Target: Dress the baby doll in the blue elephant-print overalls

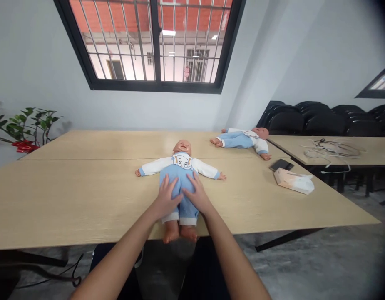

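A baby doll [182, 161] in a white top and light blue overalls lies face up on the wooden table [86, 200], its arms spread and its feet at the front edge. My left hand [167, 196] rests on the left side of the overalls, fingers apart. On the right side of the overalls lies my right hand [197, 193], its fingers also spread. The two thumbs are close together over the middle of the doll. Neither hand is closed around anything.
A second doll [239, 139] lies at the back right. Near the right edge are a dark phone [281, 165] and a tissue pack [294, 181]. Cables [332, 150] lie on another table, with stacked black chairs [286, 121] behind. A potted plant [30, 125] stands at the left.
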The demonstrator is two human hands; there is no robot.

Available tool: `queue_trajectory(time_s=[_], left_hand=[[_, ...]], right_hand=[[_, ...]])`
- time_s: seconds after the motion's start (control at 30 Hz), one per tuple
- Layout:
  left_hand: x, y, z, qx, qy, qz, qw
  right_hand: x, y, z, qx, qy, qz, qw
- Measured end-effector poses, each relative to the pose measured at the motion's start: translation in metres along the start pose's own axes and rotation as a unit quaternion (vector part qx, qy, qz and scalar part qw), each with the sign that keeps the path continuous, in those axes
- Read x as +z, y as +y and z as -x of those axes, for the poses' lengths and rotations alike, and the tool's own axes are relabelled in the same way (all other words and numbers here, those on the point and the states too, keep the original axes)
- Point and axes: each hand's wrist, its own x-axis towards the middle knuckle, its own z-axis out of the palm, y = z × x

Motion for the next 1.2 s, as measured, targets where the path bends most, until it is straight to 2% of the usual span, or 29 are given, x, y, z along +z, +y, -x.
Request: queue_trajectory(time_s=[0.07, 0.17, 0.3, 0.4, 0.5, 0.63, 0.73, 0.9, 1.0, 1.13, 1.2], left_hand=[[0.011, 0.004, 0.023, -0.068, 0.011, 0.026, 0.997], [0.015, 0.004, 0.047, -0.110, 0.048, 0.067, 0.991], [-0.003, -0.004, 0.057, -0.114, 0.057, 0.095, 0.987], [-0.022, -0.014, 0.057, -0.120, 0.060, 0.095, 0.986], [-0.030, -0.019, 0.059, -0.111, 0.059, 0.072, 0.989], [-0.025, -0.018, 0.063, -0.086, 0.043, 0.047, 0.994], [-0.025, -0.018, 0.065, -0.091, 0.037, 0.061, 0.993], [-0.043, -0.028, 0.073, -0.091, -0.021, 0.111, 0.989], [-0.052, -0.033, 0.080, -0.096, -0.035, 0.128, 0.987], [-0.064, -0.024, 0.092, -0.106, -0.040, 0.124, 0.986], [-0.079, -0.018, 0.110, -0.103, -0.039, 0.111, 0.988]], right_hand=[[0.002, -0.007, 0.015, 0.064, 0.019, -0.011, 0.998], [0.005, -0.021, 0.039, 0.105, 0.018, -0.007, 0.994], [0.002, -0.039, 0.055, 0.121, 0.010, 0.032, 0.992], [-0.008, -0.045, 0.052, 0.143, -0.004, 0.055, 0.988], [-0.012, -0.046, 0.044, 0.151, -0.007, 0.079, 0.985], [0.002, -0.052, 0.039, 0.166, -0.018, 0.082, 0.982], [0.018, -0.058, 0.040, 0.176, 0.002, 0.069, 0.982], [0.034, -0.061, 0.046, 0.190, 0.036, 0.049, 0.980], [0.043, -0.069, 0.050, 0.196, 0.040, 0.043, 0.979], [0.058, -0.084, 0.051, 0.212, 0.031, 0.041, 0.976], [0.059, -0.086, 0.051, 0.221, 0.016, 0.039, 0.974]])
